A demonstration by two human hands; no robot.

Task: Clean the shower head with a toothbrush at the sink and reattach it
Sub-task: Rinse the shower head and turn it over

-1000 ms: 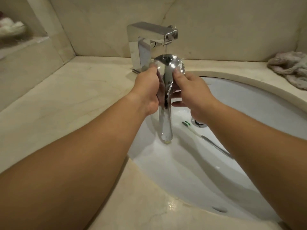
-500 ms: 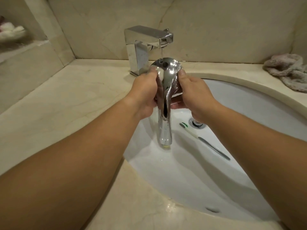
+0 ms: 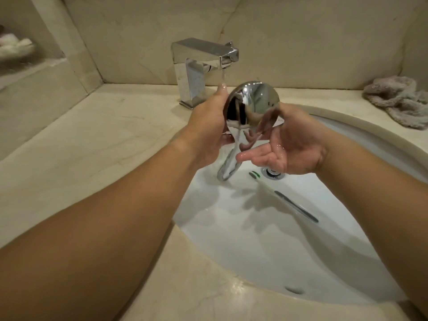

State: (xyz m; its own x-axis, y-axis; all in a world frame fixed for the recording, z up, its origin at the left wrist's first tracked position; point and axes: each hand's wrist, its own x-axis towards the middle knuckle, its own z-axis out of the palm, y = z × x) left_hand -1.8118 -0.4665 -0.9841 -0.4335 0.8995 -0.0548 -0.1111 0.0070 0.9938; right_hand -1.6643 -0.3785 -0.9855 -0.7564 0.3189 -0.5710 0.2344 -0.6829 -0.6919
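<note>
1. Shower head [image 3: 253, 105], chrome and mirror-bright, is held up over the sink [image 3: 254, 251] just below the faucet [image 3: 203, 66], its rounded back turned toward the camera.
2. Its long axis runs from the round head at the top, down and slightly left to the handle end, which points into the basin and hangs above the white bowl without touching it.
3. A thin stream of water falls from the faucet spout beside the head's upper left edge.
4. The left hand [image 3: 208, 128] grips the head's left edge, fingers curled around it, with one fingertip raised at the stream.
5. The right hand [image 3: 287, 147] lies palm up and wet just right of the handle, fingers straight and relaxed; whether it touches the head cannot be told.
6. A toothbrush [image 3: 282, 196] lies in the bowl, green bristle end near the drain [image 3: 273, 173], dark handle pointing toward the near right.
7. The basin rim curves behind and to the right of the hands, and the beige counter [image 3: 104, 135] stretches to the left.
8. A crumpled towel [image 3: 400, 100] sits on the counter at the far right, well apart from the hands.
</note>
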